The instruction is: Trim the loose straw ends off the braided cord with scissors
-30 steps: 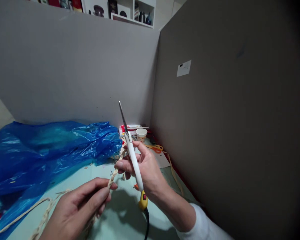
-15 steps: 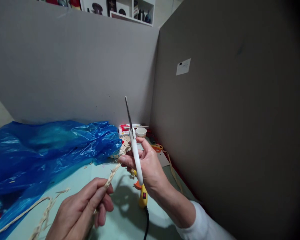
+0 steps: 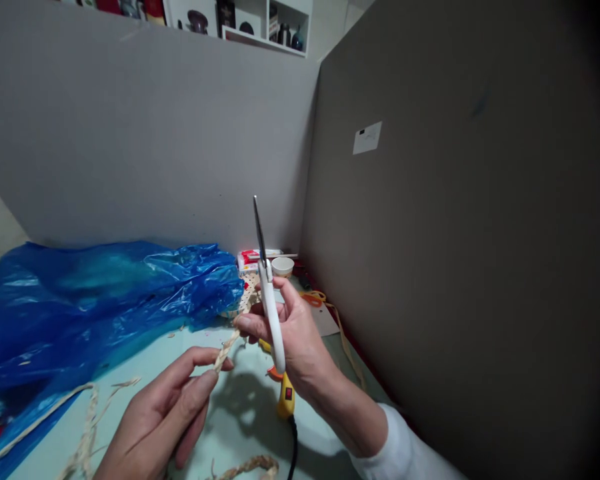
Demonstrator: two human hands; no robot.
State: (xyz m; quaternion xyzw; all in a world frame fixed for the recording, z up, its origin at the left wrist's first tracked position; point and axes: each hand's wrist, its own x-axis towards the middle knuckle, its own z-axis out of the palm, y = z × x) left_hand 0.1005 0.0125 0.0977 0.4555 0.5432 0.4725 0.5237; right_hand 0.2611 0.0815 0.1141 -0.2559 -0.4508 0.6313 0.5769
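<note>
Pale, straw-coloured fibre makes up the one braided cord [image 3: 227, 351] stretched between the two hands, above the surface [image 3: 245, 413]. The left hand [image 3: 167, 413] pinches its lower end between thumb and fingers; the right hand [image 3: 300, 337] grips it higher up with thumb and fingertips, and also carries one pair of white-handled scissors [image 3: 271, 313], blades pointing up.

Below the right hand lies one yellow tool [image 3: 287, 397] with one red switch and one black cable [image 3: 295, 443]. One twisted length [image 3: 250, 463] lies at the bottom edge, and loose strands [image 3: 87, 427] lie left of the left hand, too tangled to count. Beyond the hands are one cup [image 3: 283, 267], one red-and-white packet [image 3: 249, 257] and one orange handle [image 3: 311, 300]; one blue plastic sheet [image 3: 105, 287] fills the left. Two grey panels [image 3: 180, 133] meet behind, the right one bearing one white label [image 3: 367, 138].

The right fingers hide the braid's upper part, and whether it joins the twisted length cannot be told. The cable, the strands and the white shelf [image 3: 265, 41] at the top are cut off by the frame. The label's print is too small to read.
</note>
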